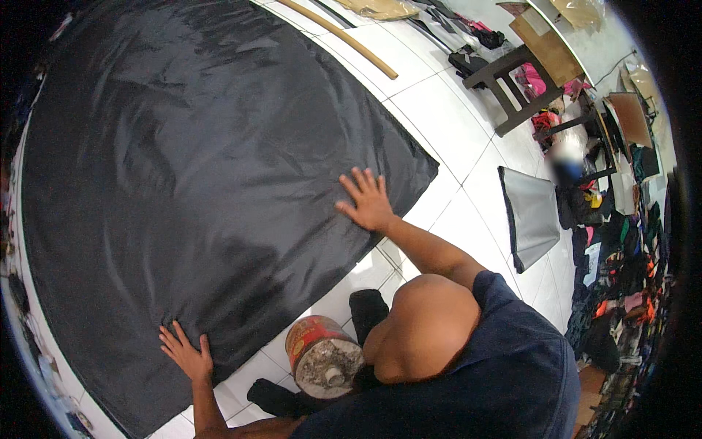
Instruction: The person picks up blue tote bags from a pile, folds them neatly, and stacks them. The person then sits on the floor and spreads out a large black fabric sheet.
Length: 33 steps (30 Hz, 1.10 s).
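Observation:
A large sheet of shiny black fabric [190, 168] lies spread over the white tiled floor, with soft wrinkles across it. My left hand [189, 354] rests palm down near the sheet's close edge, its fingers spread. Farther right, close to the right corner of the fabric, my right hand [368, 202] also lies flat with the fingers apart. Neither hand holds anything. Just off the near edge, between my arms, stands a red can [311, 338] with a rough grey top and a pale knob in its middle.
A long tan tube [347, 42] lies beyond the sheet's far right edge. To the right are a grey panel with black edging [532, 218] on the white tiles [439, 139] and a dark stool [512, 91]. Heaped cloth scraps [621, 293] line the right side.

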Each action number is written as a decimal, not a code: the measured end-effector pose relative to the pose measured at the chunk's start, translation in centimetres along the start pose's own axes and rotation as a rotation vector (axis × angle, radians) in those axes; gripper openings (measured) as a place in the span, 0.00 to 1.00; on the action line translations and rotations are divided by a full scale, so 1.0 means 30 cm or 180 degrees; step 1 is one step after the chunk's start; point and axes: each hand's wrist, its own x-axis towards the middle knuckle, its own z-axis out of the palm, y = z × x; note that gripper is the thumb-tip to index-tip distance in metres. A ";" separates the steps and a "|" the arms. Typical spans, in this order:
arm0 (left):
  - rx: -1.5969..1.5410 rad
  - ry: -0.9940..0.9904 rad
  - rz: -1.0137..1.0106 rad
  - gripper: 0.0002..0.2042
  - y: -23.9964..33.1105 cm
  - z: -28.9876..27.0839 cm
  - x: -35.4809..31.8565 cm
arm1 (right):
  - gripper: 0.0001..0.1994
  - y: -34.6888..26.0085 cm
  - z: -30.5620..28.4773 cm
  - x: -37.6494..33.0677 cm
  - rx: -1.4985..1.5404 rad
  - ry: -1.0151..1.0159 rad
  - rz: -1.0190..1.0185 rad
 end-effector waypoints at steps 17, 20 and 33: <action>0.0081 -0.0158 0.0079 0.40 0.000 0.018 0.006 | 0.28 0.388 -0.123 0.191 0.0153 0.1703 0.1054; -0.0236 -0.0307 -0.0096 0.40 0.047 -0.062 0.009 | 0.20 -0.032 -0.284 0.091 0.1248 0.0897 -0.0627; -0.1738 0.0475 -0.0009 0.30 -0.038 -0.117 -0.038 | 0.23 -0.625 -0.352 -0.464 0.0821 -0.2479 -0.5314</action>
